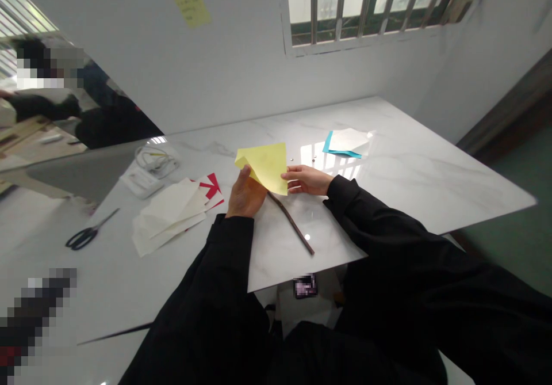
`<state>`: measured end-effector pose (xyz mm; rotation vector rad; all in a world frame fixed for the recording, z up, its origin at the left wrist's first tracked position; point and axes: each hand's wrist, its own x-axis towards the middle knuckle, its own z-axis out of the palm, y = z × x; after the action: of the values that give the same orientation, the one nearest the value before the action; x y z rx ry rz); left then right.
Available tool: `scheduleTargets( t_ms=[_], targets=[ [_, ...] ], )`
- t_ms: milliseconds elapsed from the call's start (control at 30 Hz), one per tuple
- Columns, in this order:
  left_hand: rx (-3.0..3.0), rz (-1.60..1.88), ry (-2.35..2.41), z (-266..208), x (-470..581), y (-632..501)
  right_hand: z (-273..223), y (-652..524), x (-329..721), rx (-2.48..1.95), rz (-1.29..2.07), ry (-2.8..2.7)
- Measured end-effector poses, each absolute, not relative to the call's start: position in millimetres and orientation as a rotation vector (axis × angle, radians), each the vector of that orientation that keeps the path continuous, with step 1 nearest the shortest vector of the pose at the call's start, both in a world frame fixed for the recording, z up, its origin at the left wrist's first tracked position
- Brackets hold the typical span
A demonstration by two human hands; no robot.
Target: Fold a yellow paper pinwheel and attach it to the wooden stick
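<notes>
Between my hands a sheet of yellow paper [268, 163] is held up above the white marbled table [414, 166]. My left hand [246, 194] grips its lower left side, thumb on top, and the sheet curls up there. At the right edge, my right hand [308, 179] pinches the paper between thumb and fingers. A thin brown stick [291, 222] slants across the table below the paper; its upper end is hidden near my left hand, so I cannot tell whether that hand touches it.
Left of my hands lie cream paper sheets [168, 215], red paper pieces [211, 185], black scissors [88, 233] and a white box with a coiled cable [146, 169]. White and blue papers [347, 142] lie at the back right. A yellow note [191, 6] hangs on the wall. Another person [107, 103] sits at far left.
</notes>
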<state>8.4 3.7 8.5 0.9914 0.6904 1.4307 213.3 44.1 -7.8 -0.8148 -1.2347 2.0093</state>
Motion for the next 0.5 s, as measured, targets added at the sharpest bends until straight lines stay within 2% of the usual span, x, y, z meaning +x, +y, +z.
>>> scheduleTargets(
  t_ms=[500],
  targets=[
    [0.919,1.423,0.579,5.1,9.1,3.5,-4.2,50.8,213.8,-0.804,1.941,-0.959]
  ],
)
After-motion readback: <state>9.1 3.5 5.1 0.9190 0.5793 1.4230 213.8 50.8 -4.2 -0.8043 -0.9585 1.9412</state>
